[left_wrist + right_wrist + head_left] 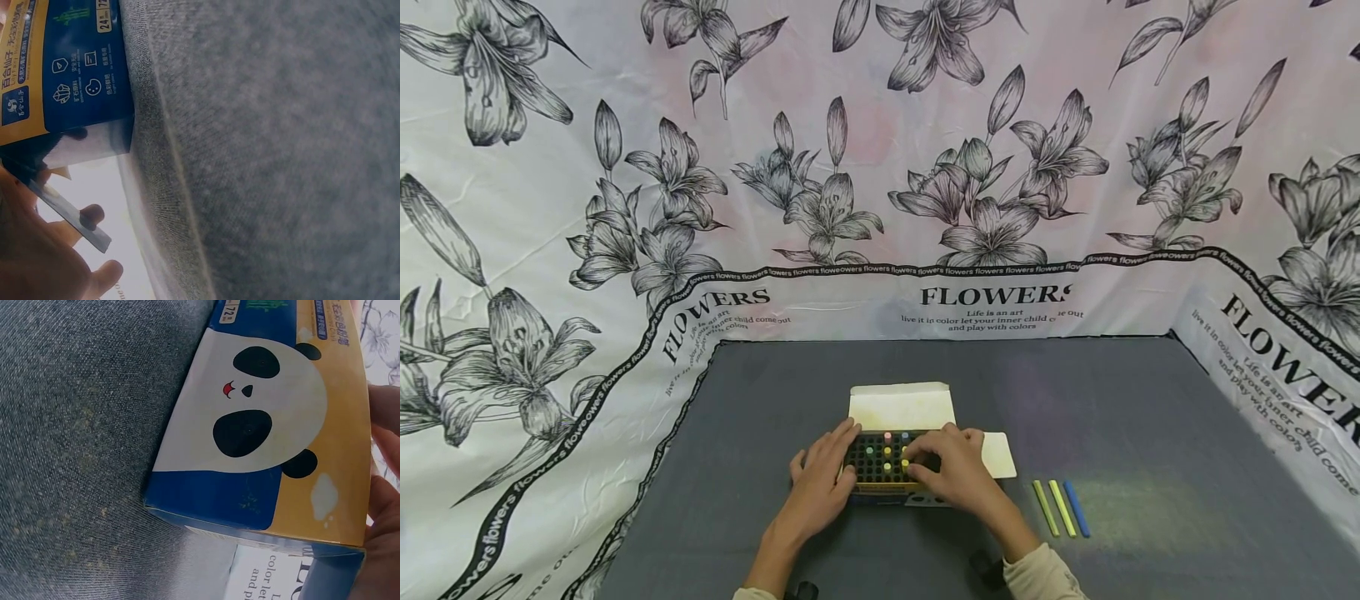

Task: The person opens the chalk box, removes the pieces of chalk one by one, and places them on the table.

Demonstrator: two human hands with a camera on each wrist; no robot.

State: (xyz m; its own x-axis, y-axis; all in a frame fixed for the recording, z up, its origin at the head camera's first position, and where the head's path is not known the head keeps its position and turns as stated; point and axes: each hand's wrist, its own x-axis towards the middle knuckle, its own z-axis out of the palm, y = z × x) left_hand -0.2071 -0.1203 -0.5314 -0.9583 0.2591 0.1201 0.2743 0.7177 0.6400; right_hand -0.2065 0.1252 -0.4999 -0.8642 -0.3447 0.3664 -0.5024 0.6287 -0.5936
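An open chalk box (880,492) stands in the middle of the table, its black holder (859,471) full of rows of holes. Several chalk sticks poke out of it: pink, blue, green and yellow. My left hand (823,475) holds the box's left end, thumb near the front corner; in the left wrist view its fingers (62,231) lie by a side flap (69,215). At the right half of the holder, thumb and forefinger of my right hand (958,467) pinch a yellow chalk stick (905,464). A panda print (275,406) shows on the box front.
Right of the box, two yellow-green chalk sticks (1052,508) and a blue one (1077,508) lie side by side on the grey tabletop (1150,433). The box's lid (901,407) stands folded back, and its right flap (998,455) sticks out. A flower-printed cloth (850,304) borders the table.
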